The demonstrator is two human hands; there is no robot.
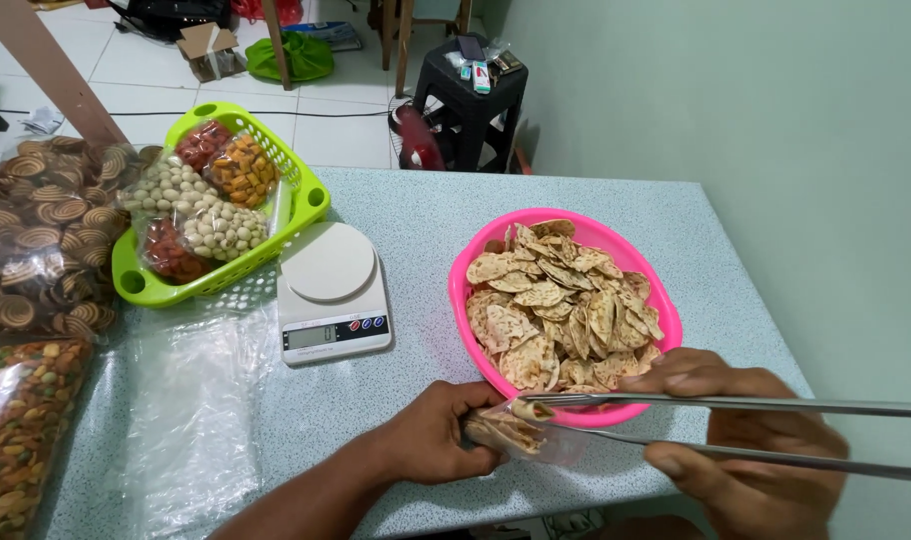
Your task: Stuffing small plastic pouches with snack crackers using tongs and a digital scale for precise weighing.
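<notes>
My left hand [431, 435] grips a small clear plastic bag [511, 432] holding several flat crackers, just in front of a pink basket [476, 262]. The basket is heaped with pale, speckled crackers [561, 305]. My right hand [751, 440] holds long metal tongs [736, 428], whose tips pinch one cracker at the bag's mouth. Both hands hover near the table's front edge.
A white digital kitchen scale [333, 290] stands left of the pink basket. A green basket [296, 215] holds bagged snacks. Large bags of swirl cookies [36, 230] and mixed nuts [16, 420] lie at the left. Clear plastic sheets [191, 400] cover the speckled table [426, 215]. A black stool [471, 100] stands behind.
</notes>
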